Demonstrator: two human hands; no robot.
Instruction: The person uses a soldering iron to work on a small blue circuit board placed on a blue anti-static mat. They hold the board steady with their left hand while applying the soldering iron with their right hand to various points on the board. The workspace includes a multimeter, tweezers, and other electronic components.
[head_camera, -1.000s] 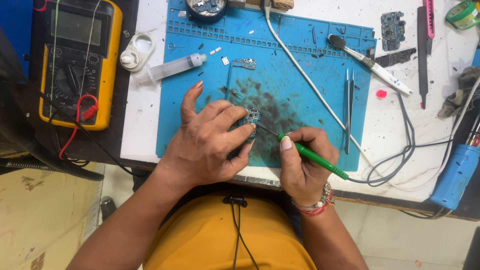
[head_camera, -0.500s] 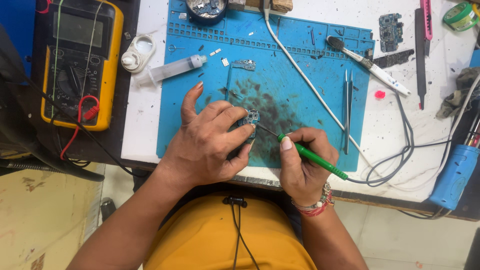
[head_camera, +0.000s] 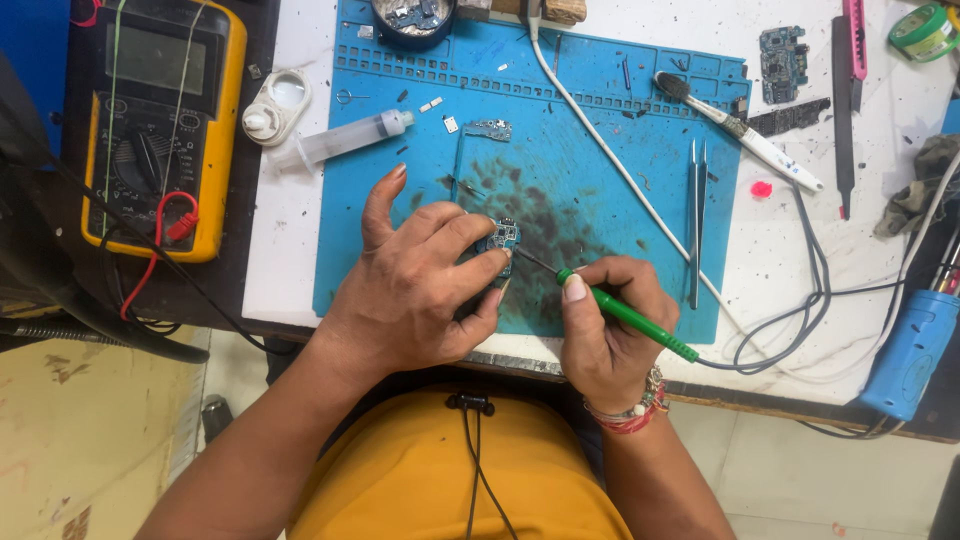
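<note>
My left hand (head_camera: 420, 280) pinches a small blue circuit board (head_camera: 500, 240) against the stained blue work mat (head_camera: 590, 200), index finger stretched out. My right hand (head_camera: 600, 335) grips a thin green-handled tool (head_camera: 625, 313) like a pen. Its dark metal tip touches the right edge of the board. Both hands sit near the mat's front edge, just above my yellow shirt.
A yellow multimeter (head_camera: 160, 120) with red and black leads lies at the left, beside a syringe (head_camera: 345, 140) and a white round holder (head_camera: 275, 105). Tweezers (head_camera: 695, 210), a white brush (head_camera: 740, 130), another circuit board (head_camera: 780, 50), a cable and a blue tool (head_camera: 910, 350) lie to the right.
</note>
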